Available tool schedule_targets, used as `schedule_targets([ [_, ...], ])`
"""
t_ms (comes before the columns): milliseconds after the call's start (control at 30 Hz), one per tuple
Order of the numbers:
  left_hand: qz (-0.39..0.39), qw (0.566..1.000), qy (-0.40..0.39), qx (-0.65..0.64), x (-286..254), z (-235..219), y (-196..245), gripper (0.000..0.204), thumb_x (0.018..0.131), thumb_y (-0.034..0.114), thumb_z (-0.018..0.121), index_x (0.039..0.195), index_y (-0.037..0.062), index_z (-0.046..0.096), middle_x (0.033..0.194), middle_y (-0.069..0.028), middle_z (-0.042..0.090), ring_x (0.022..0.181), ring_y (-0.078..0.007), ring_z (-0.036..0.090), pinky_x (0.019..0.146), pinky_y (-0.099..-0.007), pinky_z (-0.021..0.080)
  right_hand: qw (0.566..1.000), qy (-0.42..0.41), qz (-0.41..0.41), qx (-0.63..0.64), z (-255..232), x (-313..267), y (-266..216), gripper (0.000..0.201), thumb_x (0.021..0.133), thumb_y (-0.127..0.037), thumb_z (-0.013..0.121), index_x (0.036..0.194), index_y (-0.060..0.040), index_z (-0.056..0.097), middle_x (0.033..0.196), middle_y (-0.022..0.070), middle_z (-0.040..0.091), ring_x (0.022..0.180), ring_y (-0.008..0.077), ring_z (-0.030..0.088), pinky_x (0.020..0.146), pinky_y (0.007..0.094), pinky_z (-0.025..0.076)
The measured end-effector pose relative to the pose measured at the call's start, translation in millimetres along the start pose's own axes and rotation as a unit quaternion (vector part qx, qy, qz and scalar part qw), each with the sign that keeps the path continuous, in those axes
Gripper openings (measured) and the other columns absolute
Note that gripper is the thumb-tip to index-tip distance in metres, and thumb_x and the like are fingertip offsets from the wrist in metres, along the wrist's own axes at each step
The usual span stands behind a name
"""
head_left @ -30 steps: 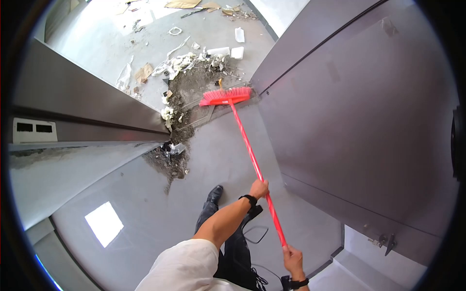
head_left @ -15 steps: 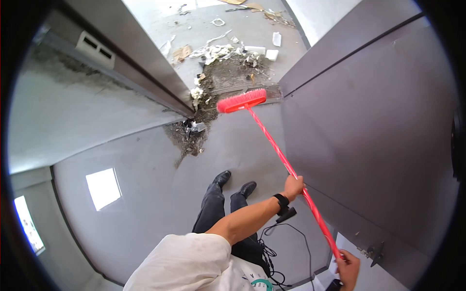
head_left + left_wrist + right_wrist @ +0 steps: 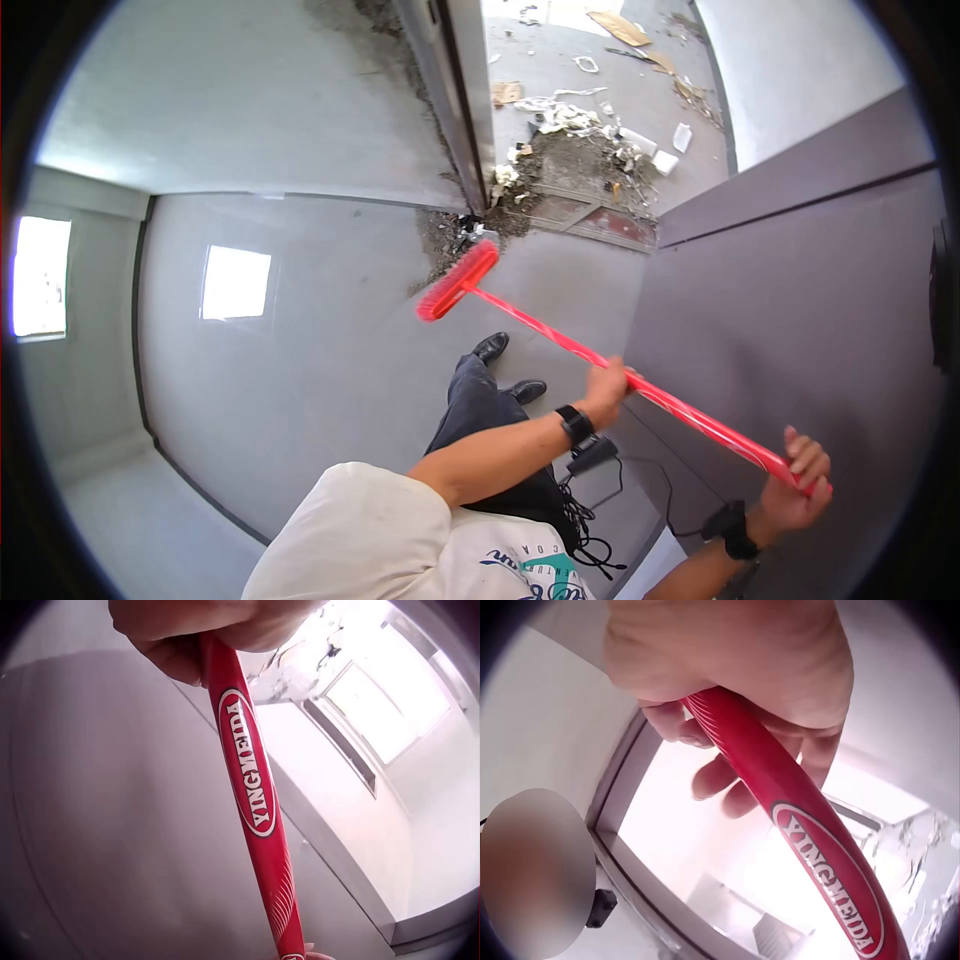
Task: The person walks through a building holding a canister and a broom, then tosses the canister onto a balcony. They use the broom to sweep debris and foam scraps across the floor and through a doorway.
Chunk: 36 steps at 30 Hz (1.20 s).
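A red push broom (image 3: pixel 545 331) slants across the head view, its bristled head (image 3: pixel 460 280) overlapping the edge of a dirt pile (image 3: pixel 440 243) by the door jamb. Midway along the handle, my left hand (image 3: pixel 603 393) grips it. My right hand (image 3: pixel 797 485) holds the handle's far end, its fingers loosely bent around it. In the left wrist view, the handle (image 3: pixel 251 765) with its white YINGMEIDA lettering runs down from my left hand (image 3: pixel 217 622). The right wrist view shows the thumb and fingers of my right hand (image 3: pixel 735 660) around the handle.
A purple-grey door (image 3: pixel 800 330) stands on the right, close to both hands. Past the threshold (image 3: pixel 590 218) lie dirt, white scraps (image 3: pixel 570 115) and cardboard (image 3: pixel 620 28). Black cables (image 3: pixel 585 530) hang beside my legs. A wall (image 3: pixel 300 110) rises at the left of the doorway.
The broom head has swung left from the threshold to this side, beside the dirt pile. My right hand has moved right and up with the handle's end. The head view has turned left.
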<state>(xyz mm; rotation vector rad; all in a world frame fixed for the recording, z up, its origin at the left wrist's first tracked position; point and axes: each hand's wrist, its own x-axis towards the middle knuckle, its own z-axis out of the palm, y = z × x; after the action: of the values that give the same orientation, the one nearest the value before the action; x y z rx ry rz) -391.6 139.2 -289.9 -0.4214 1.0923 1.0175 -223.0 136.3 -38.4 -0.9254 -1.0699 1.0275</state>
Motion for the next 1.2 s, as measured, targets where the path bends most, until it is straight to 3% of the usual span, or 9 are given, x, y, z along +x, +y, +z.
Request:
schedule_targets([
  [133, 0.057, 0.991, 0.101, -0.067, 31.4, -63.9, 81.3, 0.015, 0.087, 0.016, 0.046, 0.084, 0.0012, 0.048, 0.071, -0.0092, 0.054, 0.064, -0.0216, 0.058, 0.061, -0.0342, 0.053, 0.96, -0.231, 0.096, 0.124, 48.6, 19.6, 73.1, 0.025, 0.077, -0.02, 0.048, 0.057, -0.0073, 0.04, 0.051, 0.0048, 0.042, 0.047, 0.0169, 0.041, 0.074, 0.0432, 0.047],
  [233, 0.131, 0.981, 0.107, -0.094, 83.5, -134.0, 145.0, 0.026, 0.091, 0.029, 0.042, 0.084, 0.0049, 0.049, 0.069, -0.0096, 0.056, 0.061, -0.0226, 0.058, 0.057, -0.0357, 0.051, 0.946, -0.261, 0.12, 0.153, 131.5, 11.9, 126.3, 0.03, 0.073, -0.022, 0.051, 0.054, -0.0077, 0.034, 0.049, 0.0026, 0.036, 0.046, 0.0159, 0.035, 0.054, 0.0339, 0.036],
  [300, 0.159, 0.974, 0.148, -0.072, 122.8, -180.6, 198.9, 0.039, 0.093, 0.041, 0.035, 0.089, 0.005, 0.05, 0.069, -0.0114, 0.059, 0.058, -0.0237, 0.057, 0.054, -0.0373, 0.05, 0.953, -0.223, 0.147, 0.142, 183.1, -6.8, 171.0, 0.016, 0.065, -0.007, 0.049, 0.054, 0.0002, 0.04, 0.053, 0.0076, 0.045, 0.05, 0.0195, 0.04, 0.06, 0.0363, 0.042],
  [433, 0.13, 0.964, 0.201, -0.114, 212.5, -268.2, 294.1, 0.016, 0.082, 0.017, 0.045, 0.08, 0.0027, 0.052, 0.064, -0.0092, 0.055, 0.052, -0.0199, 0.053, 0.046, -0.0306, 0.044, 0.964, -0.205, 0.11, 0.125, 282.0, -30.3, 211.2, 0.013, 0.065, -0.001, 0.044, 0.053, 0.0008, 0.04, 0.053, 0.009, 0.046, 0.051, 0.018, 0.045, 0.064, 0.0382, 0.046],
  [500, 0.12, 0.965, 0.23, -0.037, 198.9, -242.9, 302.8, 0.016, 0.077, 0.015, 0.045, 0.075, 0.003, 0.055, 0.063, -0.0087, 0.055, 0.051, -0.0213, 0.053, 0.044, -0.0346, 0.042, 0.982, -0.127, 0.13, 0.056, 304.8, -20.4, 200.7, 0.014, 0.066, 0.0, 0.043, 0.053, 0.0015, 0.039, 0.053, 0.0102, 0.045, 0.051, 0.0188, 0.044, 0.064, 0.038, 0.046],
  [567, 0.095, 0.958, 0.235, 0.131, 200.7, -222.4, 298.1, 0.018, 0.077, 0.014, 0.044, 0.074, 0.0024, 0.057, 0.063, -0.009, 0.055, 0.051, -0.0227, 0.054, 0.042, -0.0382, 0.04, 0.982, -0.145, 0.113, 0.039, 314.1, -8.2, 183.8, 0.014, 0.066, -0.001, 0.042, 0.053, 0.0019, 0.039, 0.053, 0.0105, 0.045, 0.051, 0.0188, 0.044, 0.063, 0.0376, 0.045],
  [700, 0.027, 0.958, 0.281, -0.053, 209.8, -170.5, 275.3, 0.023, 0.08, 0.016, 0.042, 0.084, -0.0006, 0.057, 0.066, -0.012, 0.056, 0.051, -0.0216, 0.055, 0.039, -0.0341, 0.04, 0.989, -0.114, 0.095, -0.015, 325.4, 14.5, 148.3, 0.014, 0.065, -0.002, 0.041, 0.053, 0.0033, 0.039, 0.052, 0.0111, 0.045, 0.049, 0.0183, 0.041, 0.059, 0.0361, 0.043],
  [833, -0.02, 0.976, 0.211, 0.045, 188.4, -140.3, 269.6, 0.024, 0.081, 0.015, 0.04, 0.09, -0.0017, 0.055, 0.067, -0.0131, 0.056, 0.051, -0.0209, 0.055, 0.04, -0.0322, 0.041, 0.984, -0.129, 0.099, -0.071, 337.8, 28.5, 124.7, 0.015, 0.065, -0.003, 0.041, 0.051, 0.0026, 0.038, 0.051, 0.0113, 0.044, 0.047, 0.0172, 0.038, 0.058, 0.0355, 0.042],
  [1200, -0.048, 0.982, 0.161, -0.091, 170.2, -40.4, 206.0, 0.021, 0.079, 0.008, 0.041, 0.094, -0.0036, 0.05, 0.071, -0.0159, 0.058, 0.052, -0.0233, 0.055, 0.04, -0.0347, 0.04, 0.986, -0.104, 0.07, -0.11, 302.7, 72.3, 69.5, 0.017, 0.075, -0.007, 0.038, 0.059, -0.0055, 0.037, 0.05, 0.0034, 0.036, 0.048, 0.0148, 0.037, 0.062, 0.037, 0.042],
])
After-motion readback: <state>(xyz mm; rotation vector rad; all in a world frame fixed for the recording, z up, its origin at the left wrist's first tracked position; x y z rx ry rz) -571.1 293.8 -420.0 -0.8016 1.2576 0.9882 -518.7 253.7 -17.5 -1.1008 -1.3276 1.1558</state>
